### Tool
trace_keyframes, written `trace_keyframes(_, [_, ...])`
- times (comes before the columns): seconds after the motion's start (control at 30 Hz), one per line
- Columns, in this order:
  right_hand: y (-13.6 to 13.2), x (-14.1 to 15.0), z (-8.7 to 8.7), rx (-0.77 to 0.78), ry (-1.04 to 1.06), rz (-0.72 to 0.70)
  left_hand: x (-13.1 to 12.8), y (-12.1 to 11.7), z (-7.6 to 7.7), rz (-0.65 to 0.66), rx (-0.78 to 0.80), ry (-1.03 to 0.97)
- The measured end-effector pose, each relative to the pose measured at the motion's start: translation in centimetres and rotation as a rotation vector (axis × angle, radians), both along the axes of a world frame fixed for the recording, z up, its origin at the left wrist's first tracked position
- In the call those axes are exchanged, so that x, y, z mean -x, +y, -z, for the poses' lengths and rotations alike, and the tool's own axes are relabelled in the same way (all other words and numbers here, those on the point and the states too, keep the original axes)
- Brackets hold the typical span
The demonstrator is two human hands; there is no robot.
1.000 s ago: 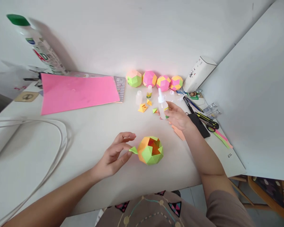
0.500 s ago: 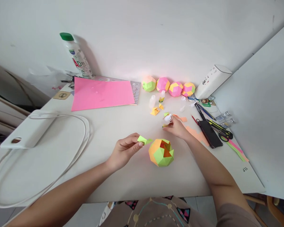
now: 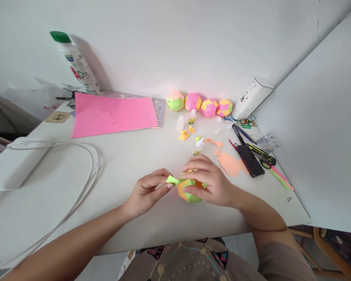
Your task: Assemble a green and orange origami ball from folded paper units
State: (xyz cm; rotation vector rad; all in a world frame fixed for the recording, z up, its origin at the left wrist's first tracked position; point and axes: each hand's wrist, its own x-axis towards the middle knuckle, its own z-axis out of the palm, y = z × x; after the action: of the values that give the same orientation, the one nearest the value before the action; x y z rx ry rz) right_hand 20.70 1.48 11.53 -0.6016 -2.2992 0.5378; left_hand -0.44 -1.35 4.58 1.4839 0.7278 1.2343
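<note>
Pinched between the thumb and fingers of my left hand (image 3: 150, 191) is a small green folded paper piece (image 3: 172, 180). Just to its right, an orange and green faceted paper ball (image 3: 190, 194) rests on the table. My right hand (image 3: 207, 181) reaches over this ball, its thumb in front and its fingers at the top, gripping it. Part of the ball, with the orange inside of its gap, is hidden by that hand. Beyond my right fingers stands a small glue bottle (image 3: 198, 147) with a white top.
Several finished paper balls (image 3: 193, 102) line the wall. Pink paper (image 3: 114, 115) lies at the left, near a tall bottle (image 3: 78, 66) and a white cable (image 3: 90, 187). Peach scraps (image 3: 229, 163), a black phone (image 3: 250, 160) and scissors (image 3: 266, 160) lie at the right.
My right hand has left the small glue bottle, which now stands on the table, and has come back onto the paper ball. My left hand still holds the green piece. The view has shifted slightly.
</note>
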Motion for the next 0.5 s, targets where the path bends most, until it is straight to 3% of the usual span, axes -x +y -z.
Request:
trace_keyframes(0.2, [-0.2, 0.7, 1.5, 0.101, 0.099, -0.021, -0.1, -0.1, -0.2, 0.053, -0.092, 0.032])
trace_keyframes(0.37, [-0.1, 0.7, 1.1, 0.162, 0.114, -0.055, 0.0, 0.0, 0.1, 0.067, -0.174, 0.077])
trace_keyframes(0.43, [0.3, -0.2, 0.4, 0.238, 0.097, -0.002, 0.0, -0.2, 0.6, 0.005, -0.233, 0.156])
trace_keyframes(0.5, [1.2, -1.7, -0.5, 0.399, 0.043, 0.144, -0.2, -0.4, 1.4, -0.066, -0.263, 0.304])
